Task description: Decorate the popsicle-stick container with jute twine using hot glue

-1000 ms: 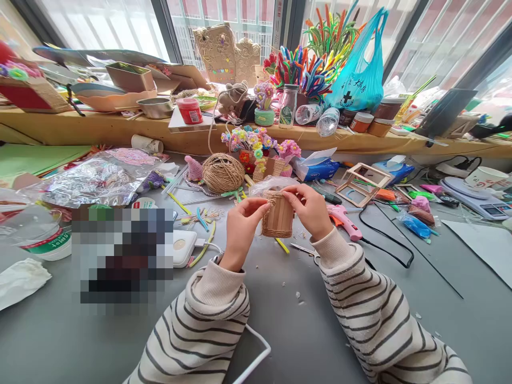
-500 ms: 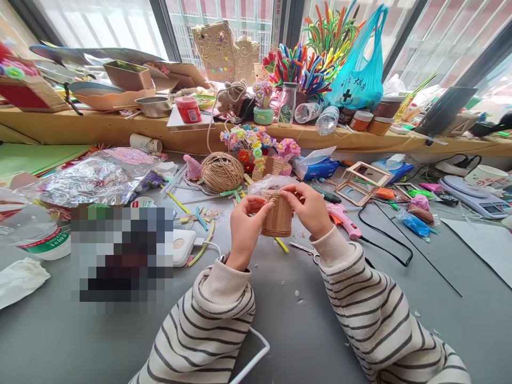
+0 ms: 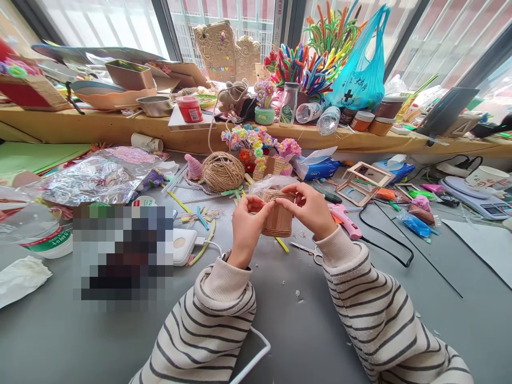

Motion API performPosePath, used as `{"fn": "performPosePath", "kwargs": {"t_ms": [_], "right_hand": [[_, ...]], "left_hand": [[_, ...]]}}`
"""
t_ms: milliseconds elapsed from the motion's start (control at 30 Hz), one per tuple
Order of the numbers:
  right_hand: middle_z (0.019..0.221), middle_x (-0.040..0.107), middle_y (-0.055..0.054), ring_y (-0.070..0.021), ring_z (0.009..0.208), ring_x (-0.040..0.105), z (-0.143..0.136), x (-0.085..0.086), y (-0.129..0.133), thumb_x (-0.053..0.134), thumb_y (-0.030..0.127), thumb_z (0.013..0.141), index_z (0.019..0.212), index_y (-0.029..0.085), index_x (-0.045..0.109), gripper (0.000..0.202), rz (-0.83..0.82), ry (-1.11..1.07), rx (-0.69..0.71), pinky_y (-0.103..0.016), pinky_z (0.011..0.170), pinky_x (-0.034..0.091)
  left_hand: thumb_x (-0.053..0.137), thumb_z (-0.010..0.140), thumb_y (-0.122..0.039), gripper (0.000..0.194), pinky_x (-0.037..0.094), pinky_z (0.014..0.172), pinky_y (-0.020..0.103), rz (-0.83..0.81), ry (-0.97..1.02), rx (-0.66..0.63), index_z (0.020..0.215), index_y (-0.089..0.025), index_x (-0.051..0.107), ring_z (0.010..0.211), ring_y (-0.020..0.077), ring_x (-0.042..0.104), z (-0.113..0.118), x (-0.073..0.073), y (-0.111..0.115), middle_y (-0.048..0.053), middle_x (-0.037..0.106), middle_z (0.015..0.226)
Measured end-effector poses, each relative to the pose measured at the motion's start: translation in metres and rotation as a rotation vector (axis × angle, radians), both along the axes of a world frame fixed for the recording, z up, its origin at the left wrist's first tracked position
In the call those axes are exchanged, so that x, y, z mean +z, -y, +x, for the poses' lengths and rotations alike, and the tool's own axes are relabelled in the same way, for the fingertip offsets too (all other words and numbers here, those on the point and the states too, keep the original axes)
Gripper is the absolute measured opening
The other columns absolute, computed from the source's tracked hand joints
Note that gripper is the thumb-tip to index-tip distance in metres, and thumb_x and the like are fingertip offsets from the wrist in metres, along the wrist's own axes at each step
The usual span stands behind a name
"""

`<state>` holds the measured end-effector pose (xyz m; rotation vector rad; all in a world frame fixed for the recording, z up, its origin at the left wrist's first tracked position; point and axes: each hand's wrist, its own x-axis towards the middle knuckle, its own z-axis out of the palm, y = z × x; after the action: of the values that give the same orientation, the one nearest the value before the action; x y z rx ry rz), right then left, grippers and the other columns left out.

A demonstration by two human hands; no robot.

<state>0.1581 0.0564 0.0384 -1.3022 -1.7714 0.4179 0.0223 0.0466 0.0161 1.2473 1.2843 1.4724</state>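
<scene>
A small cup of flat wooden sticks (image 3: 279, 220) is held upright just above the table, with twine wound round its rim and base. My left hand (image 3: 248, 223) is closed on its left side, thumb and fingers pinching near the rim. From the other side, my right hand (image 3: 314, 209) curls over the rim, its thumb reaching across the front to meet the left thumb. Both fingertips come together at the twine knot below the rim, which they mostly hide. Behind the cup lies clear plastic wrap (image 3: 274, 183).
A ball of twine (image 3: 223, 172) sits behind my left hand. Scissors (image 3: 308, 249) and a pink glue gun (image 3: 347, 220) lie to the right. A white charger (image 3: 183, 246) with a cable is at left, and a small wooden frame (image 3: 362, 184) stands farther back.
My right thumb has moved left and down from the cup's rim to its front, meeting my left thumb at the twine knot. The left hand and cup stay nearly in place.
</scene>
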Motion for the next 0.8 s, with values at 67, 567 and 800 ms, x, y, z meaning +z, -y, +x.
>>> {"fn": "performPosePath", "kwargs": {"t_ms": [67, 567, 800], "right_hand": [[0.083, 0.063, -0.006, -0.0137, 0.065, 0.052, -0.0005, -0.0004, 0.0, 0.062, 0.034, 0.068, 0.082, 0.015, 0.061, 0.024, 0.004, 0.005, -0.004, -0.025, 0.055, 0.04], [0.08, 0.062, -0.005, -0.0146, 0.065, 0.052, -0.001, -0.0024, -0.0014, 0.061, 0.033, 0.069, 0.08, 0.018, 0.059, 0.019, 0.044, 0.027, -0.014, -0.026, 0.053, 0.039], [0.08, 0.061, -0.004, -0.0149, 0.066, 0.051, -0.0015, -0.0034, -0.0008, 0.061, 0.033, 0.069, 0.08, 0.018, 0.059, 0.019, 0.045, 0.034, -0.022, -0.027, 0.054, 0.038]], "left_hand": [[0.067, 0.06, -0.032, 0.027, 0.04, 0.065, 0.023, 0.0, -0.005, 0.002, 0.073, -0.016, 0.049, 0.065, 0.01, 0.05, 0.0001, 0.0006, 0.0, -0.002, 0.053, 0.069], [0.068, 0.059, -0.031, 0.027, 0.041, 0.065, 0.024, 0.001, 0.019, 0.006, 0.073, -0.017, 0.05, 0.066, 0.0104, 0.051, -0.0002, -0.0008, -0.0019, -0.002, 0.053, 0.069], [0.068, 0.06, -0.032, 0.025, 0.04, 0.064, 0.023, 0.015, -0.013, 0.018, 0.071, -0.016, 0.051, 0.065, 0.0099, 0.051, -0.0011, -0.0022, -0.002, -0.002, 0.054, 0.069]]}}
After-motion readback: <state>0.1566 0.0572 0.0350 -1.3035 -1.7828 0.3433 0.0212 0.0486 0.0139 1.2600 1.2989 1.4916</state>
